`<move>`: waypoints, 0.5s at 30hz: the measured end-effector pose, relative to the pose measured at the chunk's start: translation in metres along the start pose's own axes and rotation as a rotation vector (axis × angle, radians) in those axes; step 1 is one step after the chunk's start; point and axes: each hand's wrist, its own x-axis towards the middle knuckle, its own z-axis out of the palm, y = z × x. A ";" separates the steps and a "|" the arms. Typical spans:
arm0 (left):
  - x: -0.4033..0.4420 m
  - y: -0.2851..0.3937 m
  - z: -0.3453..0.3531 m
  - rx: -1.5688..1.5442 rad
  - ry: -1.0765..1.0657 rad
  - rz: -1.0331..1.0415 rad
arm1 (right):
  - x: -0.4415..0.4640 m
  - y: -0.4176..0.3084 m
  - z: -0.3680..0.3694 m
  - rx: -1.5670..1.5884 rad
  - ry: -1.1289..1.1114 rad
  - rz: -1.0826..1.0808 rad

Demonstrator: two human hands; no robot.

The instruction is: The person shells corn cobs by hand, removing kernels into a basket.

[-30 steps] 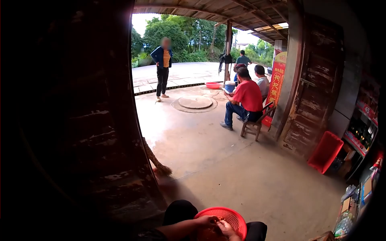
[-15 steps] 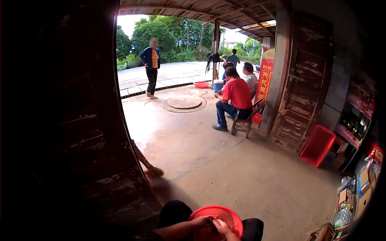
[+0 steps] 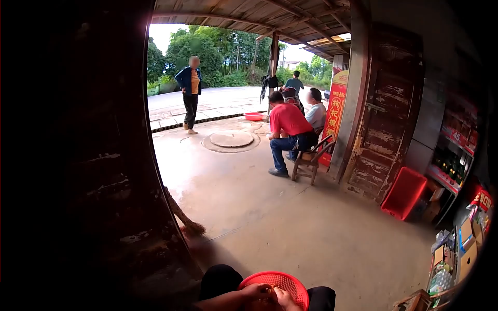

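Has a red perforated basket (image 3: 295, 290) on the lap, between two dark-trousered knees (image 3: 222, 281). Has the left hand (image 3: 256, 292) over the basket's left edge and the right hand (image 3: 284, 297) nearer its right edge, fingertips close together above the middle. Has small orange-brown pieces (image 3: 272, 288) at those fingertips and more, too small to make out, toward the basket's near edge. Cannot tell either grip as wide or as closed on a piece, given the blur about the fingers. Faces a concrete floor (image 3: 311, 233) with a broom (image 3: 185, 217) leaning at its left edge beside a dark wooden door (image 3: 114, 181), and a red tub (image 3: 404, 194) tilted at its right edge. Looks out on a person in a red shirt (image 3: 288, 120) seated on a chair (image 3: 311, 167) toward the floor's far right corner, and a person in a blue jacket (image 3: 185, 80) standing toward its far left corner
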 end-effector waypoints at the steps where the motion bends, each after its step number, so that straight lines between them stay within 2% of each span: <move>1: 0.001 -0.003 0.001 0.134 0.035 -0.012 | -0.002 0.001 -0.002 -0.027 0.009 -0.007; 3: 0.014 -0.039 0.005 0.123 0.037 0.007 | -0.001 0.004 -0.003 -0.072 0.013 -0.032; 6: 0.022 -0.077 0.015 -0.131 0.007 -0.001 | -0.004 -0.012 0.004 -0.170 0.052 -0.043; 7: 0.019 -0.076 0.016 -0.200 0.005 -0.018 | -0.011 -0.029 0.010 -0.128 0.061 -0.002; 9: 0.016 -0.051 0.012 0.016 0.065 0.106 | -0.001 -0.016 0.012 0.029 -0.007 -0.203; 10: 0.003 -0.019 0.005 0.069 0.068 0.014 | -0.002 -0.015 0.010 -0.100 0.012 -0.211; 11: 0.006 -0.027 0.011 -0.141 0.035 -0.031 | -0.009 -0.016 0.009 -0.230 0.058 -0.201; 12: 0.012 -0.034 0.014 -0.806 -0.051 -0.235 | -0.010 -0.016 0.006 -0.322 0.069 -0.007; 13: 0.018 -0.042 0.016 -1.456 -0.100 -0.489 | -0.007 -0.011 0.008 -0.329 0.038 -0.056; 14: 0.032 -0.080 0.026 -0.903 -0.072 -0.262 | -0.014 -0.023 0.010 -0.292 0.069 -0.012; 15: 0.032 -0.089 0.024 -0.710 -0.041 -0.166 | -0.016 -0.049 0.017 -0.263 0.049 0.025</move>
